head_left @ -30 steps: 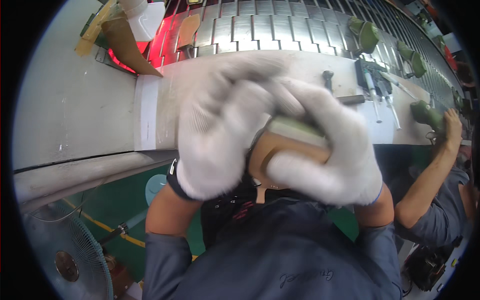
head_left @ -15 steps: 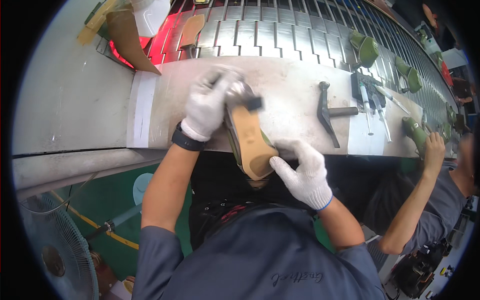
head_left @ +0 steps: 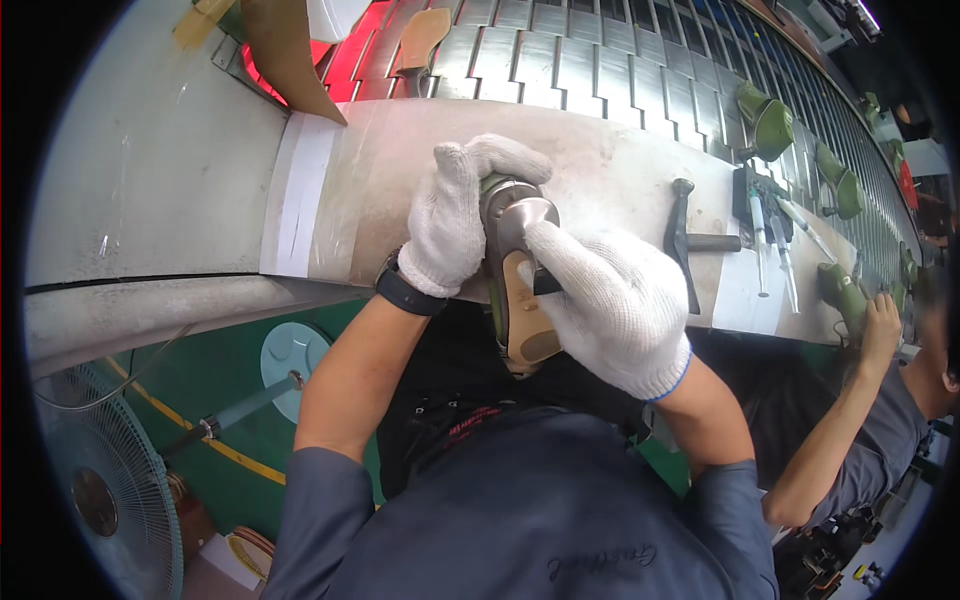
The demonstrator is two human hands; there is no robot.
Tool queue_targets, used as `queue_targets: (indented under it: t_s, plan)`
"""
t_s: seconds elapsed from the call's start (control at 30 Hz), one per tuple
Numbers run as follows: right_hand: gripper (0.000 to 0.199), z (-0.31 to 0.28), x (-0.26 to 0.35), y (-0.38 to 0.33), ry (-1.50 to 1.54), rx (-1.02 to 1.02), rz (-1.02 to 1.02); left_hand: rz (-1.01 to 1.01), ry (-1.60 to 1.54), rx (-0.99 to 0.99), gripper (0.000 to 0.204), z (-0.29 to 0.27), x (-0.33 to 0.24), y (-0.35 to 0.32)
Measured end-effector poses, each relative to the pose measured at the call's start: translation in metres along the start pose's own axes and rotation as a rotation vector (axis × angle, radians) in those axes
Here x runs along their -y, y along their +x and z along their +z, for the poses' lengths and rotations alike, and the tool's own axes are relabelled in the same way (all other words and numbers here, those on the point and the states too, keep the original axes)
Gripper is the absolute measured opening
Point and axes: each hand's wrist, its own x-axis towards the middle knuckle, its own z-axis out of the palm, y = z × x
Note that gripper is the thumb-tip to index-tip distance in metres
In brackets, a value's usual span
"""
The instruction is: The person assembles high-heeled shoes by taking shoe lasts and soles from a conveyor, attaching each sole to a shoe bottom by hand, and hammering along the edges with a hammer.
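Note:
A green shoe with a tan sole is held bottom-up at the near table edge. A smooth silvery piece, apparently its heel, stands out from the far end, with a dark tip partly behind my right fingers. My left hand, in a white knit glove, wraps the far end of the shoe from the left, fingers curled over the top. From the right, my gloved right hand is closed around the heel, a fingertip pressed against the silvery part. Its lower fingers are hidden.
A hammer lies to the right, beside several syringes in a dark holder. Beyond the table, a slatted metal conveyor carries a tan sole and green shoes. A co-worker's hand holds another green shoe; a fan stands lower left.
My right hand has moved from the shoe's near end up to the heel and closed around it. My left hand has shifted its hold to the shoe's far end. The view has shifted slightly.

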Motion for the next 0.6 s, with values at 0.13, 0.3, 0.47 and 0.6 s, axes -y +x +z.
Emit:
queue_targets:
  t_s: [0.13,0.3,0.47,0.6]
  plan:
    - [0.060,0.017,-0.005,-0.002,0.000,-0.049,-0.019,0.075,0.059,0.011,0.100,-0.005,0.001,-0.001]
    - [0.056,0.019,-0.007,0.001,0.003,-0.056,-0.033,0.034,0.084,0.015,0.106,-0.004,-0.002,-0.002]
    - [0.054,0.025,-0.013,-0.002,0.015,-0.055,-0.045,0.073,0.023,0.007,0.095,-0.008,0.006,-0.001]
    - [0.059,0.031,-0.011,-0.002,0.019,-0.053,-0.026,0.093,0.107,0.031,0.102,-0.010,0.003,0.000]
